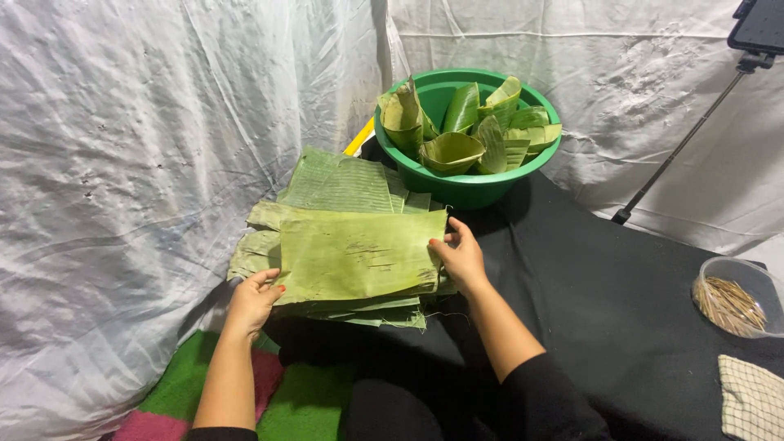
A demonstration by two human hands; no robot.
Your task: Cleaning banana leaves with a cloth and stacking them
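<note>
A stack of flat green banana leaf pieces (343,192) lies on a black cloth (604,302). The top leaf piece (359,255) is a yellowish-green rectangle. My left hand (255,300) pinches its lower left corner, thumb on top. My right hand (460,255) grips its right edge, fingers curled over the leaf. Behind the stack stands a green plastic basin (465,189) with several leaf pieces folded into cones (451,151).
White plastic sheeting (122,163) hangs at the left and back. A clear bowl of thin wooden sticks (731,304) and a checked cloth (751,400) sit at the right. A black tripod leg (682,147) slants down at the upper right. A green and pink mat (286,400) lies below.
</note>
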